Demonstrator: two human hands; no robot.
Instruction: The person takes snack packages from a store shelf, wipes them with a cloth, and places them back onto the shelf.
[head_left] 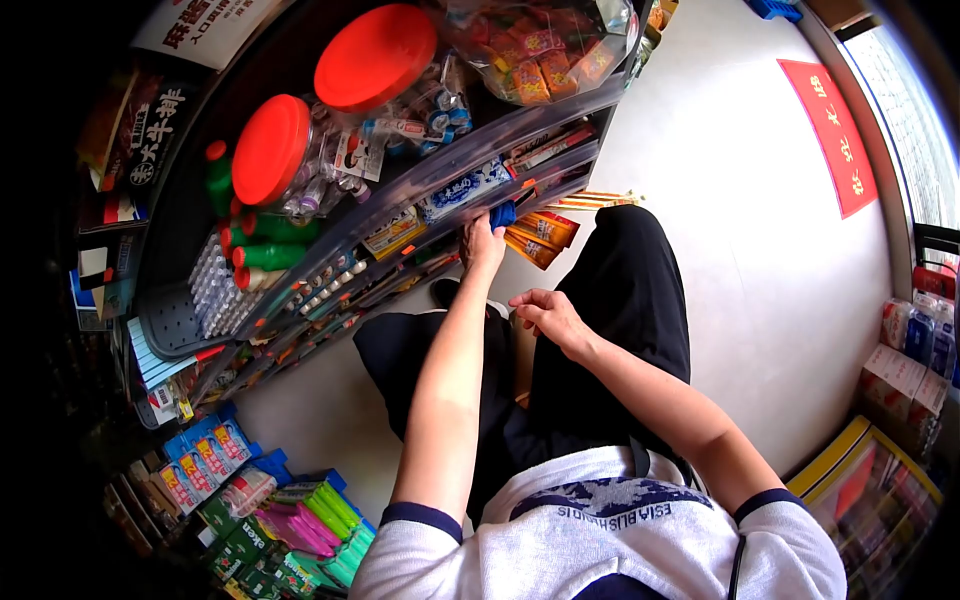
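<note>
My left hand (484,243) reaches to the front of a lower shelf, its fingers curled against a small dark blue object (503,214) whose kind I cannot make out. Right beside it, orange and brown packets (541,238) fan out past the shelf edge. A blue and white packet (465,190) and a yellow box (395,232) lie on the shelf near that hand. Above my lap hovers my right hand (552,316), fingers loosely bent and apart, with nothing visible in it.
The tiered shelf rack (440,190) curves across the left, bearing red-lidded jars (270,150) and green bottles (272,228). Colourful packs (310,520) stand at lower left. A red floor mat (828,138) lies right, with stacked boxes (905,380) near the glass door.
</note>
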